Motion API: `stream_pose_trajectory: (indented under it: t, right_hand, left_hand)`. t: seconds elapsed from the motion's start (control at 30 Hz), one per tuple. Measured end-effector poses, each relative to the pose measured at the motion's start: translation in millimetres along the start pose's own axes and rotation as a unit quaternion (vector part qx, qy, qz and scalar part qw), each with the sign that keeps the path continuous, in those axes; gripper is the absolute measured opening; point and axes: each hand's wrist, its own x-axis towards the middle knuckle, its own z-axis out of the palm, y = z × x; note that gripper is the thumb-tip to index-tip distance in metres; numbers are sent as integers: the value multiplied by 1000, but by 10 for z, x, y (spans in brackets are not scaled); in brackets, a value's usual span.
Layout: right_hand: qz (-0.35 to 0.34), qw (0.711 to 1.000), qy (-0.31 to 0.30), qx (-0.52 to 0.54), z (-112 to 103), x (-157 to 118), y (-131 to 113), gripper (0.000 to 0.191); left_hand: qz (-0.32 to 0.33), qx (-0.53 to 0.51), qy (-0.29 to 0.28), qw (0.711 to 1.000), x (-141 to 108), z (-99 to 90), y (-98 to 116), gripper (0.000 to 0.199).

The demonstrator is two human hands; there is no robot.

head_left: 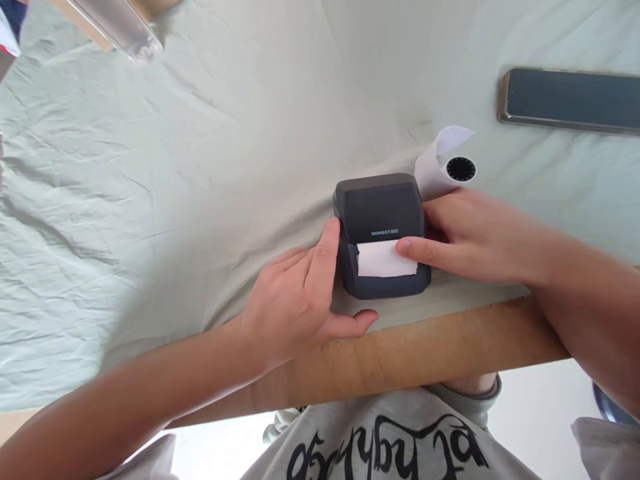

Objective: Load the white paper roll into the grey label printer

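A dark label printer (381,207) marked NIIMBOT rests on the cloth in front of me. A short strip of white paper (383,260) comes out of its slot and lies over the printer's front. My left hand (303,297) is open at the printer's left side, index fingertip touching it and thumb stretched out near the front edge. On the right side, my right hand (473,233) grips the printer, its thumb on the strip's right end and its other fingers partly hidden. Just behind that hand lies a white paper roll (434,167) with a dark core and a loose, curled end.
A phone-like dark slab (575,100) lies at the upper right. At the upper left stands a clear plastic item (125,30) beside something tan. Pale wrinkled cloth (240,133) covers the table, whose wooden edge (425,343) shows near my body.
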Motion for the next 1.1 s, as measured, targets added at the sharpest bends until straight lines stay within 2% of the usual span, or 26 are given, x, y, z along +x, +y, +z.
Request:
stream_pose_trajectory:
  t: [0.1, 0.2, 0.3, 0.37, 0.4, 0.47, 0.53, 0.63, 0.77, 0.93, 1.03, 1.1]
  right_hand:
    - [36, 997, -62, -5, -10, 23, 5, 71]
    - [40, 997, -60, -20, -28, 40, -19, 71]
    - [61, 996, -53, -26, -37, 42, -86, 70]
    - [105, 993, -53, -28, -39, 37, -151, 73]
    - [122, 991, -53, -30, -39, 34, -183, 75]
    - [134, 989, -50, -37, -35, 30, -232, 77]
    - [118, 991, -40, -41, -26, 25, -246, 78]
    - [100, 994, -25, -25, -6, 18, -206, 76]
    - [81, 997, -13, -15, 26, 13, -127, 72]
    - [63, 998, 25, -11, 61, -2, -119, 71]
    - [63, 998, 28, -15, 65, -18, -137, 83]
    - [66, 997, 23, -24, 66, -27, -133, 92]
  left_hand:
    - [-9, -3, 3, 1000, -19, 24, 18, 128]
    - [-16, 1, 6, 1000, -56, 58, -4, 130]
    - [-31, -15, 1, 999, -84, 70, -84, 122]
    - [-78, -105, -5, 991, -85, 65, -161, 101]
    - [-105, -168, 16, 980, -79, 62, -200, 84]
    - [-157, -293, 99, 938, -53, 61, -266, 52]
    - [-195, -352, 97, 910, -16, 61, -304, 42]
    - [-222, -420, 78, 877, 43, 38, -321, 46]
    - [-261, -476, 94, 835, 102, -64, -368, 55]
    - [-300, -442, 50, 844, 144, -193, -516, 68]
    - [-299, -436, 21, 848, 170, -228, -598, 76]
    - [-298, -451, 7, 841, 196, -247, -643, 76]
